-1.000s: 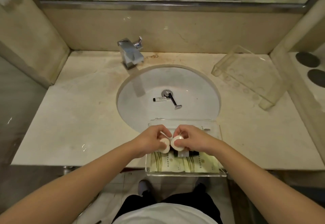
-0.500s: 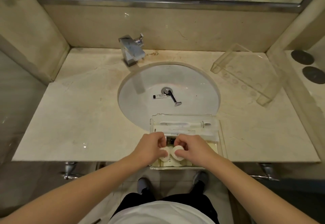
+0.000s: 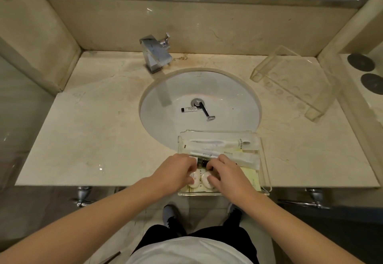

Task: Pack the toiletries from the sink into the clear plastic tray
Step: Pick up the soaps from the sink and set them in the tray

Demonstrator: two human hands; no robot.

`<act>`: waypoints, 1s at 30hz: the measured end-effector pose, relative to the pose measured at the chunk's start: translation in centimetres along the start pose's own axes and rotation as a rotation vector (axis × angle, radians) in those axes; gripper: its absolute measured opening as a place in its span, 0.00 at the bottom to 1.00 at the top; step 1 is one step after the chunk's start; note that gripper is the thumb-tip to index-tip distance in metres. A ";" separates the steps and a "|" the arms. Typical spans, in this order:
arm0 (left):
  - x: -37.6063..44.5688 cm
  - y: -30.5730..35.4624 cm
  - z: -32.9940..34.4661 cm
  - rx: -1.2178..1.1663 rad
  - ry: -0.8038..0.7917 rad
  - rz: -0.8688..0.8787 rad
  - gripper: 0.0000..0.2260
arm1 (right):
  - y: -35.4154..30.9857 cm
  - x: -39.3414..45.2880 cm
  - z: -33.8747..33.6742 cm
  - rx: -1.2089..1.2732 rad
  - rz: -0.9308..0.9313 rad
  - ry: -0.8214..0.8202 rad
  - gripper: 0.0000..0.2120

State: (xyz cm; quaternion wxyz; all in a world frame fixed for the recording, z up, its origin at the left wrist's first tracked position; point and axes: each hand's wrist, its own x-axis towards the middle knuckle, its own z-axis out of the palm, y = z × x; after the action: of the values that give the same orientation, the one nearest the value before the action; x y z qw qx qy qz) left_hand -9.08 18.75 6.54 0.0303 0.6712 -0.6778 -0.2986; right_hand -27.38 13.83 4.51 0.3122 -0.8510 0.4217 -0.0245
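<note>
Two round soaps sit side by side at the lower centre of the frame, inside the tray (image 3: 264,160), and each hand is on one: the left hand (image 3: 176,172) curls its fingers around the left soap (image 3: 194,178), the right hand (image 3: 227,173) pinches the right soap (image 3: 207,181). Whether they're pressing down or letting go, hard to say from here. Up in the sink (image 3: 238,106), mid-frame, two items wait: a small tube (image 3: 189,109) lying left-to-right, and a razor (image 3: 206,111) running diagonally from the drain down to the right. Both lie straight up-frame from the hands, over the tray's far wall; the tube is nearer the left hand, the razor head nearer the right.
</note>
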 end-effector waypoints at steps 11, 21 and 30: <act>0.5 -1.3 -0.3 0.069 0.158 -0.029 0.16 | 4.0 -0.7 -2.0 -0.226 -0.010 0.128 0.13; 0.9 -2.0 -1.0 0.138 0.066 0.072 0.14 | 5.8 -0.6 -1.8 -0.259 -0.077 0.179 0.21; 0.7 -2.0 -0.6 0.141 0.054 0.066 0.15 | 7.1 -0.3 -1.9 -0.301 -0.164 0.147 0.18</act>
State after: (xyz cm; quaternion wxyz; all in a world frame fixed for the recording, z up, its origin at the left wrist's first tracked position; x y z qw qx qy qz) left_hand -7.12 18.06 5.84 0.0110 0.6567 -0.7178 -0.2308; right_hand -33.18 9.92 2.20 0.1466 -0.9155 0.3716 -0.0484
